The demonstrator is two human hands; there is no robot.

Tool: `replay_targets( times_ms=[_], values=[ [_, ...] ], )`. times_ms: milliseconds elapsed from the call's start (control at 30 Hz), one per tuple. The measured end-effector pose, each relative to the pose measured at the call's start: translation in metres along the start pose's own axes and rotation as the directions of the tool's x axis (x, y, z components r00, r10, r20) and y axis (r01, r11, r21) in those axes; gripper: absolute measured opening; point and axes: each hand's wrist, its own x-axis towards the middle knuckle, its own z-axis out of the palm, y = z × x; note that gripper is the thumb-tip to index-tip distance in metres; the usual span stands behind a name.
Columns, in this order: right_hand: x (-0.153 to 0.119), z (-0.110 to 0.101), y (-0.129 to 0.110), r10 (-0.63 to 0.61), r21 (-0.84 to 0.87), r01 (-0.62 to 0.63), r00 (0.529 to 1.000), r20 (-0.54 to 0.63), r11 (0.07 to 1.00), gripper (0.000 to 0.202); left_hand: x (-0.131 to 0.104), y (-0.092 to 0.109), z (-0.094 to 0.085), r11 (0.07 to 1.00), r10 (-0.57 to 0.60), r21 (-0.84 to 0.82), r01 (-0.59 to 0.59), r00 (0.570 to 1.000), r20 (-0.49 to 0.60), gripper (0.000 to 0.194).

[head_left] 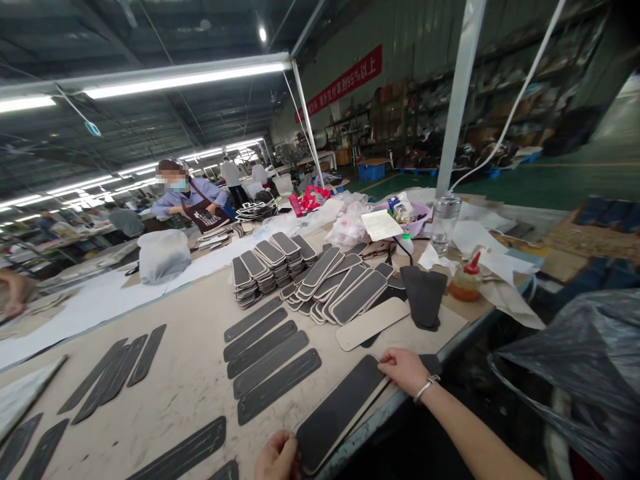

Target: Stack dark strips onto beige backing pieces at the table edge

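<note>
A dark rounded strip (345, 408) with a pale layer showing beneath its edge lies at the front of the table between my hands. My left hand (278, 457) is closed on its near left end, thumb against fingers. At the far right end, my right hand (404, 371) pinches the strip's corner. Just beyond sits a beige strip (374, 324), pale side up. Several dark strips (279, 387) lie in a row to the left, shiny lines along their edges. Piles of pale-edged strips (273, 257) stand behind them.
Dark flared pieces (424, 297), a red-tipped bottle (465, 279) of amber liquid and a clear jar (445, 223) stand at right. A grey plastic bag (580, 360) hangs beside the table edge. Across the table, a co-worker (193, 200) in an apron leans over pieces.
</note>
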Motion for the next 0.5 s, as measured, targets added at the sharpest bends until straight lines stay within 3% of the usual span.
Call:
replay_targets(
  times_ms=[200,333,500],
  values=[
    [-0.0005,-0.0018,0.0013,-0.025,-0.074,0.025,1.0,0.005,0.997,0.005,-0.0015,0.0003,-0.0011,0.996,-0.011,0.083,0.015,0.999,-0.042,0.043],
    [-0.0023,-0.004,-0.0002,-0.041,-0.107,0.043,0.999,0.018,0.993,0.008,-0.0027,0.002,0.001,0.98,0.02,0.2,-0.012,0.999,-0.039,0.04],
    [-0.0031,-0.0063,-0.0006,-0.05,-0.146,0.054,0.998,0.025,0.988,0.011,-0.0003,-0.0021,0.0037,0.975,0.014,0.224,0.003,0.997,-0.077,0.037]
  ],
)
